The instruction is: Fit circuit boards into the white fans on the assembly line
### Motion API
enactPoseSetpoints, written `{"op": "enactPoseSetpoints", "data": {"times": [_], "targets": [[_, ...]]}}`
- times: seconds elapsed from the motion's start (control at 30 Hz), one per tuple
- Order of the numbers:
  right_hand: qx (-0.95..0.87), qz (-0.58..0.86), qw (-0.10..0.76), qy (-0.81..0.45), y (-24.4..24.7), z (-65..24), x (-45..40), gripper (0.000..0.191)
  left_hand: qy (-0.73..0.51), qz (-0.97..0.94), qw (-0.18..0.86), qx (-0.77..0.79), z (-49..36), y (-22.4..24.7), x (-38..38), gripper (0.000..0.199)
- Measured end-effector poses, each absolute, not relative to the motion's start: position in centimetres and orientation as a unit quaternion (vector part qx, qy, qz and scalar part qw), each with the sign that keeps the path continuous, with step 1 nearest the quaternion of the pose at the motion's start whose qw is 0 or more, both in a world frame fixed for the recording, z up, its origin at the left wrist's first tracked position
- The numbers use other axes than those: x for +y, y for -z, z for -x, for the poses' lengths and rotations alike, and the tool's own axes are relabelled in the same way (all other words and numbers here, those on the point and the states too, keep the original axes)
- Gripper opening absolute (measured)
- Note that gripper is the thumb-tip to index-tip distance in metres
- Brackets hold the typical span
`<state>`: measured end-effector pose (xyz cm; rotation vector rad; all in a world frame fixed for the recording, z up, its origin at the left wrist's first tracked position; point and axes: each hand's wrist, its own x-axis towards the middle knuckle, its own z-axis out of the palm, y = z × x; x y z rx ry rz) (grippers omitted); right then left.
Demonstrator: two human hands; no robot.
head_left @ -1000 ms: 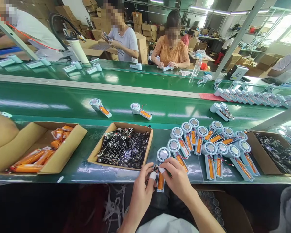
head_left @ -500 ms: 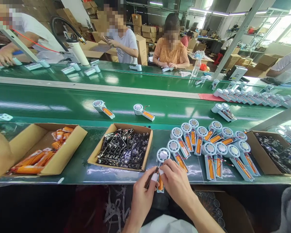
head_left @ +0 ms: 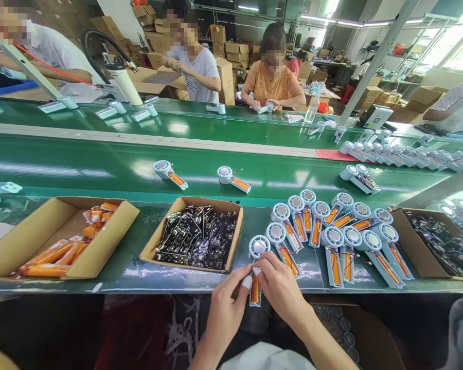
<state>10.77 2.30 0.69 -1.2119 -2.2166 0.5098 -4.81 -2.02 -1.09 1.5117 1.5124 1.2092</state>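
Observation:
A handheld fan body (head_left: 260, 246) with a round light-blue head lies in front of me at the bench edge. Its handle points toward me with an orange battery (head_left: 255, 293) inside. My left hand (head_left: 228, 300) is closed beside the handle, holding a thin dark circuit board that mostly hides behind the fingers. Over the upper handle, my right hand (head_left: 281, 285) pinches with its fingertips against the left ones; what they grip is too small to make out. White covers sit on a finger or thumb of each hand.
A cardboard box of black circuit boards (head_left: 237, 226) stands left of the fan, and a box of orange batteries (head_left: 129, 221) farther left. Several fan bodies (head_left: 334, 236) lie at right, before another box (head_left: 403, 231) of boards. Beyond runs a green conveyor (head_left: 100, 154); co-workers sit across it.
My fingertips have drawn together above the handle, and less of the circuit board shows. Fan bodies on the near conveyor have shifted slightly right. An arm at the far left has withdrawn.

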Motion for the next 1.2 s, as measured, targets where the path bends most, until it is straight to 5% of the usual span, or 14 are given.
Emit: {"op": "enactPoseSetpoints", "data": {"times": [0.4, 0.67, 0.9, 1.2], "targets": [[-0.805, 0.391, 0.293, -0.335, -1.4, -12.4, 4.2, 0.022, -0.443, -0.545, 0.48, 0.525, 6.1, 0.5, -0.7, 0.027], [-0.71, 0.428, 0.353, -0.433, -1.2, -12.8, 3.2, 0.016, -0.428, -0.548, 0.424, 0.58, 5.8, 0.3, -1.3, 0.03], [-0.516, 0.449, 0.412, -0.602, 0.3, -12.7, 3.3, 0.031, -0.377, -0.635, 0.339, 0.582, 5.8, 0.4, -1.6, 0.042], [-0.618, 0.396, 0.386, -0.559, -0.2, -12.7, 2.6, 0.019, -0.334, -0.711, 0.214, 0.58, 5.6, 0.7, -2.0, 0.048]]}}
